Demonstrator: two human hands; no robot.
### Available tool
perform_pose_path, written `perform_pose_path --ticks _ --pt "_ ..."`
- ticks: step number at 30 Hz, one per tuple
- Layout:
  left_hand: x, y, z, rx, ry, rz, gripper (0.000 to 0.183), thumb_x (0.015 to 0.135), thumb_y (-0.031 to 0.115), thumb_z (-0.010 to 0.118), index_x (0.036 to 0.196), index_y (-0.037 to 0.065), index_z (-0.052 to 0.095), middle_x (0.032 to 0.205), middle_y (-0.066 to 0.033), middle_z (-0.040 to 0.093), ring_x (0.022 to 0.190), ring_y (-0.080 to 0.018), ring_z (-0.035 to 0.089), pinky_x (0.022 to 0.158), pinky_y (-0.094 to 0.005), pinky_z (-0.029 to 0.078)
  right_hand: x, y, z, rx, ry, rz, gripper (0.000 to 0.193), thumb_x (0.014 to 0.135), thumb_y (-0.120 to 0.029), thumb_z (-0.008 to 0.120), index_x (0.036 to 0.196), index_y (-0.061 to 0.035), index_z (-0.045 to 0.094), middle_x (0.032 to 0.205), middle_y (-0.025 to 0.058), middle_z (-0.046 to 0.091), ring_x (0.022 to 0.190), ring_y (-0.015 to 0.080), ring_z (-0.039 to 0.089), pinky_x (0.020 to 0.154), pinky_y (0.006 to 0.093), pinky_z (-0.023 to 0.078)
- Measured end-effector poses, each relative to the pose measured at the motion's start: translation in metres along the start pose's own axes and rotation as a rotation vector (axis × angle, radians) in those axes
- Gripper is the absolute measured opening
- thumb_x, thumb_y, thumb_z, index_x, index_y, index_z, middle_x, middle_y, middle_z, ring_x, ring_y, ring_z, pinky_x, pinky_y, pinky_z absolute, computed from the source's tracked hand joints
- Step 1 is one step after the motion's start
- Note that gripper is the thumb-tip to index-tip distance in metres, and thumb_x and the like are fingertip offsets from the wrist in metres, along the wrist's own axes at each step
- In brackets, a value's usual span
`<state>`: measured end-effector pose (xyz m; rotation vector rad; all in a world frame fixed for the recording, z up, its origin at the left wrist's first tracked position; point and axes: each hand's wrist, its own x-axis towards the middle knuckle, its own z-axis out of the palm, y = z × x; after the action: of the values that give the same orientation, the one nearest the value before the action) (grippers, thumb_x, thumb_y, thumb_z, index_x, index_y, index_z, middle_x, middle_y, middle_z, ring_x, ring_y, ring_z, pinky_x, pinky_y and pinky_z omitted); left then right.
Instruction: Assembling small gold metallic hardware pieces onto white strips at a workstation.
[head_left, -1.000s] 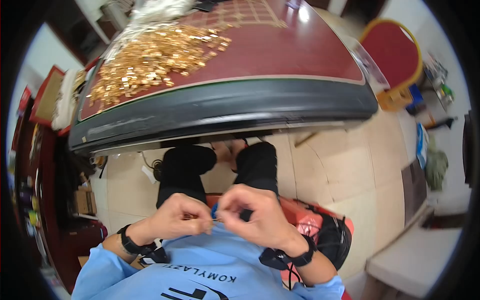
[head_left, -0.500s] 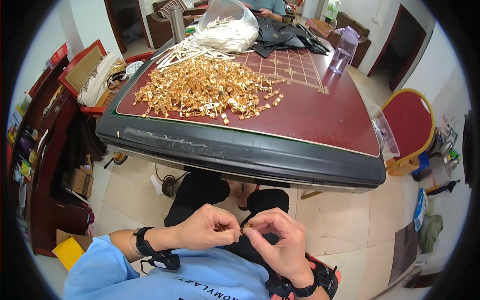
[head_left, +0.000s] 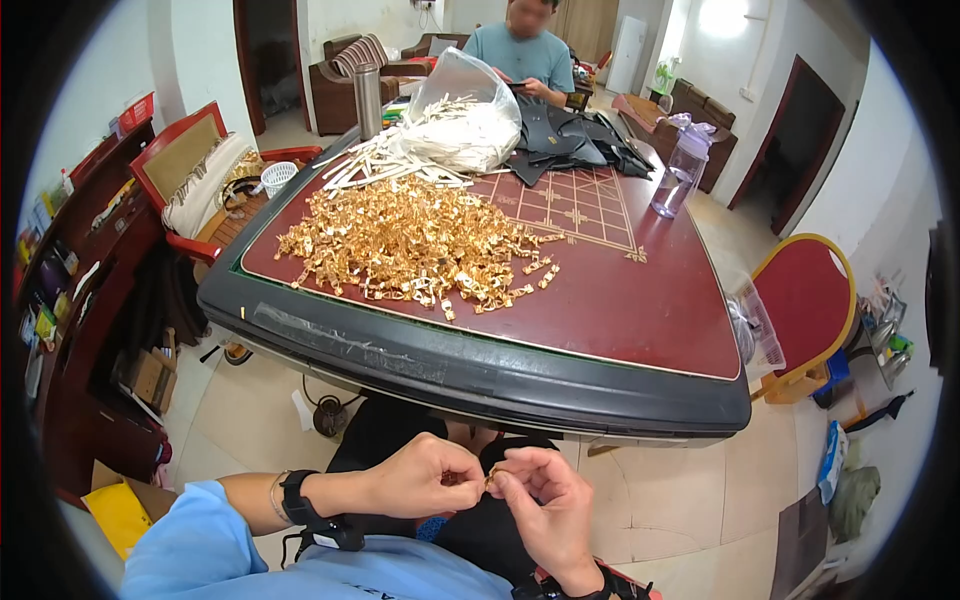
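Over my lap, in front of the table edge, my left hand (head_left: 430, 477) and my right hand (head_left: 545, 498) meet at the fingertips. A small gold metal clasp-like piece (head_left: 491, 481) is pinched between them; its exact shape is too small to tell. My left fingers are curled closed, and a little more gold metal seems to show inside them. The right thumb and forefinger press together on the piece while the other fingers bend loosely. A large heap of similar gold metal pieces (head_left: 400, 245) lies on the dark red table (head_left: 620, 310), some joined in short strips.
Behind the heap lie white strips (head_left: 365, 165) and a clear plastic bag (head_left: 465, 125) of them. Black sheet pieces (head_left: 575, 145), a steel flask (head_left: 368, 103) and a purple-lidded bottle (head_left: 683, 170) stand or lie farther back. A person (head_left: 520, 60) sits at the far side. A red chair (head_left: 805, 300) is at right.
My view has tilted up, so the table sits lower in the picture and the person across shows more. My hands stay together at the small gold piece, with slight finger movement.
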<state>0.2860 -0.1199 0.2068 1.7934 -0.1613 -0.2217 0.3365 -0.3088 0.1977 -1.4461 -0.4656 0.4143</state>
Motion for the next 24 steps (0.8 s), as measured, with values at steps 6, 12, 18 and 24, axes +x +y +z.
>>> perform_pose_path --ticks 6,12,18,24 --pt "0.049 -0.02 -0.02 -0.548 0.31 -0.127 0.021 0.097 0.015 0.054 0.109 0.002 0.066 0.066 -0.0006 0.059 0.047 -0.0034 0.044 0.043 -0.0192 0.034 0.008 -0.01 -0.009 -0.236 0.107 -0.229 0.045 0.086 0.007 0.065 0.128 0.0044 0.051 0.112 0.0141 0.059 0.102 0.0206 0.064 0.087 0.0301 0.055" --pt "0.065 -0.021 -0.028 -0.773 0.452 -0.069 0.058 0.103 0.019 0.047 0.153 0.007 0.02 0.066 -0.0037 0.055 0.039 -0.0058 0.036 0.038 -0.0199 0.03 -0.002 -0.007 -0.015 -0.362 0.024 -0.182 0.028 0.084 0.005 0.067 0.112 0.006 0.063 0.109 0.014 0.061 0.09 0.021 0.069 0.081 0.0297 0.057" --pt "0.046 -0.017 -0.027 -0.918 0.374 -0.093 0.042 0.103 0.017 0.046 0.143 0.004 0.038 0.065 -0.0032 0.054 0.039 -0.0043 0.035 0.038 -0.0191 0.028 0.007 0.01 -0.017 -0.439 0.026 -0.284 0.024 0.08 0.003 0.072 0.103 0.0018 0.065 0.097 0.0132 0.065 0.082 0.0197 0.068 0.072 0.0287 0.056" --pt "0.005 -0.015 -0.027 -0.998 0.249 -0.286 0.027 0.102 0.014 0.046 0.123 0.0 0.056 0.062 -0.0023 0.052 0.039 -0.0032 0.035 0.037 -0.0186 0.027 0.023 0.002 -0.023 -0.619 -0.057 -0.365 0.027 0.08 -0.002 0.073 0.105 0.0003 0.066 0.103 0.0152 0.065 0.09 0.0312 0.066 0.077 0.0358 0.053"
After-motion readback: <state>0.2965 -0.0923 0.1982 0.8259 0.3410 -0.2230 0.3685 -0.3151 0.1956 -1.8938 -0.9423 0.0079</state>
